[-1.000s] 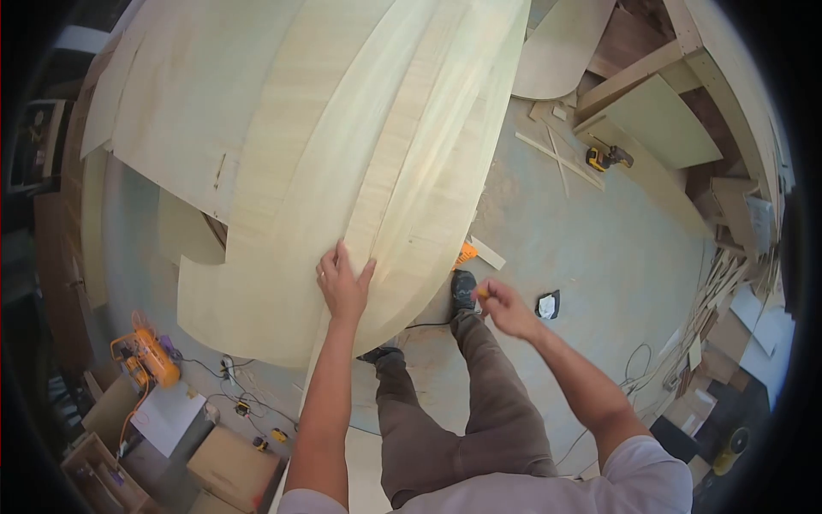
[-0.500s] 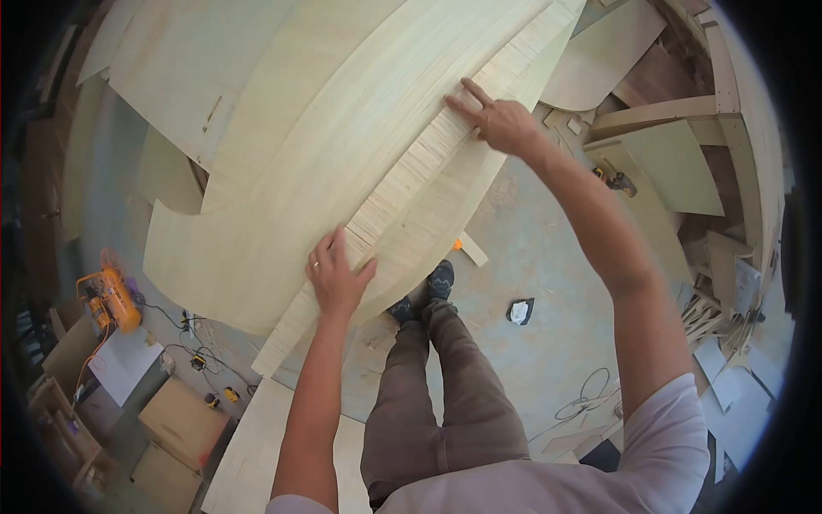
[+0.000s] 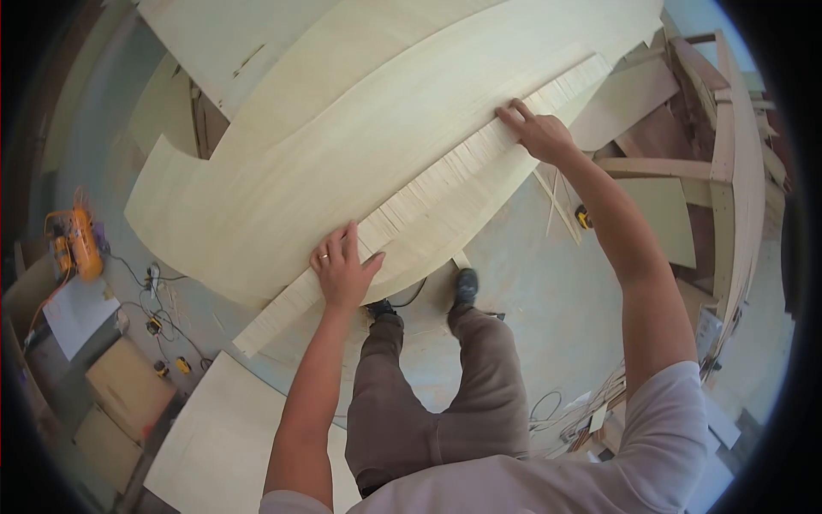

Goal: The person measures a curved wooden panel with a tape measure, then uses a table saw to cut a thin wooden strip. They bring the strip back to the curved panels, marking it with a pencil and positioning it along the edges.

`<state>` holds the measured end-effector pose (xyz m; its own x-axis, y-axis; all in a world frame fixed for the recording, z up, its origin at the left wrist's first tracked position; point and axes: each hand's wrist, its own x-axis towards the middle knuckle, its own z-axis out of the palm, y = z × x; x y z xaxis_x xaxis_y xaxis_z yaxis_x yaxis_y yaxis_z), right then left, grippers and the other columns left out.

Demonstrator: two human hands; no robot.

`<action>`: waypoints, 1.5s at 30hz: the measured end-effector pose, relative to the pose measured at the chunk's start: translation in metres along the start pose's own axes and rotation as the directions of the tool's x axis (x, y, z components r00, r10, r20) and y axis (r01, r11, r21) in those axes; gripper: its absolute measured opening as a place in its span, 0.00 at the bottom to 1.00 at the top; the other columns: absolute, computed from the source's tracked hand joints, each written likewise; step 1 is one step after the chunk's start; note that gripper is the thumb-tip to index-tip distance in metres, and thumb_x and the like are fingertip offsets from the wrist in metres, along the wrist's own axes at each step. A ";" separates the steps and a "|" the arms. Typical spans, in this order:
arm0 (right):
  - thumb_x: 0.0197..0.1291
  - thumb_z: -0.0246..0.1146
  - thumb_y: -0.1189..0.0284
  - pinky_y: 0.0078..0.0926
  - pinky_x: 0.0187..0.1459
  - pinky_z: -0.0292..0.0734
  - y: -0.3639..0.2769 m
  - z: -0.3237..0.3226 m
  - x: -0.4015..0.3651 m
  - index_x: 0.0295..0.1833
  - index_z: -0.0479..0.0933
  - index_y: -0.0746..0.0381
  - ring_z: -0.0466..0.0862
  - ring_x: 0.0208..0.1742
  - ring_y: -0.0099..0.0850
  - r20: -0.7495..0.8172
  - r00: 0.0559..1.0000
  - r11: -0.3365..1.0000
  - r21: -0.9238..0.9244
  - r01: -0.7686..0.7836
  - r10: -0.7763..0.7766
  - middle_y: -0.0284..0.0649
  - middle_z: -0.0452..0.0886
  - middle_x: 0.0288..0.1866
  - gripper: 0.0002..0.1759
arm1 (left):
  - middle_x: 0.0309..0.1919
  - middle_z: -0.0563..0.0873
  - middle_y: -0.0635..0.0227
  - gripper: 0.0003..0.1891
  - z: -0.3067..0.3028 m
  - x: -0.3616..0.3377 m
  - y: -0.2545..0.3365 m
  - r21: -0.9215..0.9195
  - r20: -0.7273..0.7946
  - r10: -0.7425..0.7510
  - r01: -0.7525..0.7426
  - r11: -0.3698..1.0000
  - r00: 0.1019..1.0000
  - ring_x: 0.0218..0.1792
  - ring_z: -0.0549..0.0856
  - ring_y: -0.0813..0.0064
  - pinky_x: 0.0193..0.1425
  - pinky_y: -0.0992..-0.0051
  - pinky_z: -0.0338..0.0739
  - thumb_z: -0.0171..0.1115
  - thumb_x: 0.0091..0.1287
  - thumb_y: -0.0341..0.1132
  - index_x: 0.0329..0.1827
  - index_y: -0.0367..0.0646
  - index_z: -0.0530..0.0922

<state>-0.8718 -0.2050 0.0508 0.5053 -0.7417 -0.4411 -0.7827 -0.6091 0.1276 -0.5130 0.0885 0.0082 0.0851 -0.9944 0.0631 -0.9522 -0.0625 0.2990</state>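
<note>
A long pale wooden strip (image 3: 425, 184), scored with many cross cuts, lies diagonally over a large curved plywood sheet (image 3: 342, 154). My left hand (image 3: 342, 272) grips the strip toward its lower left end, fingers at the far edge and thumb spread at the near side. Farther up the strip, my right hand (image 3: 539, 135) rests across it with fingers bent over the far edge; its thumb is hidden. The strip's lower left end sticks out past the sheet.
An orange machine (image 3: 83, 244) stands on the floor at left, with cables near it. A pale panel (image 3: 218, 424) lies at lower left. On the right are a wooden frame (image 3: 723, 163), a yellow-black power tool (image 3: 584, 216) and scrap wood.
My right hand has slid along the strip toward its upper right end, its fingers closer together. My left hand stays near the lower end. The view has shifted and my feet are farther apart.
</note>
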 end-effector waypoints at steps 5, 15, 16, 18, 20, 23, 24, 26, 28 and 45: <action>0.61 0.68 0.68 0.42 0.43 0.85 0.027 -0.005 0.013 0.81 0.54 0.44 0.88 0.45 0.44 0.058 0.978 0.980 0.000 0.199 -0.198 0.50 0.67 0.72 0.45 | 0.60 0.75 0.67 0.43 0.014 0.036 0.048 -0.009 -0.035 -0.014 0.014 1.000 0.999 0.62 0.72 0.62 0.68 0.53 0.62 0.78 0.53 0.51 0.73 0.49 0.73; 0.58 0.69 0.69 0.41 0.49 0.86 0.111 -0.001 0.021 0.77 0.59 0.54 0.87 0.48 0.43 -0.047 0.930 0.929 0.063 0.366 -0.363 0.44 0.69 0.69 0.42 | 0.58 0.76 0.70 0.40 0.034 0.038 0.080 0.110 -0.050 -0.129 0.134 0.985 0.990 0.61 0.71 0.65 0.71 0.54 0.60 0.79 0.50 0.50 0.69 0.54 0.78; 0.58 0.69 0.69 0.41 0.49 0.86 0.116 0.001 0.023 0.77 0.60 0.54 0.87 0.48 0.43 -0.056 0.923 0.920 0.077 0.383 -0.380 0.43 0.70 0.69 0.42 | 0.59 0.76 0.69 0.40 0.035 0.038 0.079 0.108 -0.045 -0.131 0.135 0.985 0.990 0.61 0.71 0.64 0.71 0.55 0.60 0.79 0.51 0.50 0.70 0.54 0.77; 0.57 0.69 0.70 0.41 0.48 0.86 0.124 0.010 0.029 0.77 0.60 0.55 0.87 0.48 0.43 -0.105 0.890 0.888 0.080 0.453 -0.444 0.43 0.70 0.67 0.42 | 0.59 0.76 0.67 0.39 0.031 0.041 0.083 0.094 -0.027 -0.135 0.137 0.986 0.991 0.62 0.71 0.61 0.72 0.56 0.61 0.78 0.52 0.49 0.71 0.54 0.77; 0.57 0.69 0.70 0.42 0.48 0.86 0.129 0.018 0.036 0.76 0.60 0.55 0.87 0.47 0.44 -0.122 0.868 0.869 0.065 0.491 -0.481 0.43 0.70 0.66 0.42 | 0.60 0.76 0.66 0.38 0.031 0.042 0.083 0.135 -0.021 -0.135 0.136 0.981 0.991 0.62 0.71 0.60 0.71 0.57 0.62 0.77 0.55 0.49 0.70 0.53 0.77; 0.55 0.69 0.71 0.43 0.49 0.86 0.137 0.027 0.043 0.76 0.61 0.56 0.87 0.45 0.44 -0.129 0.853 0.848 0.111 0.518 -0.505 0.44 0.70 0.66 0.42 | 0.60 0.76 0.65 0.37 0.036 0.041 0.081 0.146 -0.006 -0.133 0.132 0.980 0.991 0.61 0.72 0.60 0.71 0.58 0.63 0.77 0.56 0.49 0.70 0.52 0.77; 0.55 0.70 0.71 0.43 0.49 0.86 0.138 0.029 0.044 0.76 0.61 0.57 0.87 0.44 0.44 -0.139 0.847 0.840 0.121 0.529 -0.513 0.44 0.70 0.66 0.42 | 0.60 0.76 0.65 0.37 0.035 0.042 0.081 0.144 0.003 -0.141 0.139 0.980 0.990 0.61 0.72 0.60 0.71 0.59 0.63 0.77 0.56 0.49 0.70 0.52 0.77; 0.54 0.70 0.72 0.44 0.50 0.85 0.137 0.030 0.044 0.75 0.63 0.57 0.87 0.43 0.44 -0.149 0.846 0.837 0.136 0.531 -0.512 0.44 0.70 0.67 0.41 | 0.59 0.76 0.66 0.37 0.034 0.041 0.083 0.143 0.000 -0.147 0.146 0.979 0.989 0.61 0.72 0.60 0.71 0.59 0.64 0.77 0.56 0.49 0.71 0.52 0.77; 0.54 0.69 0.72 0.44 0.50 0.85 0.138 0.030 0.045 0.74 0.64 0.57 0.87 0.43 0.44 -0.160 0.848 0.837 0.147 0.526 -0.505 0.44 0.70 0.67 0.40 | 0.59 0.76 0.66 0.38 0.034 0.042 0.082 0.137 -0.018 -0.138 0.139 0.981 0.990 0.61 0.72 0.61 0.70 0.60 0.65 0.77 0.55 0.48 0.71 0.52 0.77; 0.54 0.69 0.72 0.44 0.53 0.84 0.132 0.022 0.042 0.74 0.64 0.58 0.87 0.47 0.46 -0.107 0.861 0.836 0.205 0.508 -0.497 0.45 0.71 0.65 0.40 | 0.68 0.71 0.66 0.39 0.039 0.034 0.092 0.160 0.004 -0.205 0.202 0.966 0.979 0.71 0.69 0.65 0.78 0.42 0.52 0.72 0.63 0.47 0.78 0.58 0.68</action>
<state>-0.9623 -0.3103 0.0301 0.8629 -0.3660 -0.3485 -0.4726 -0.8287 -0.2997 -0.6094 0.0455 0.0011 0.2772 -0.9608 -0.0033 -0.9499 -0.2745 0.1497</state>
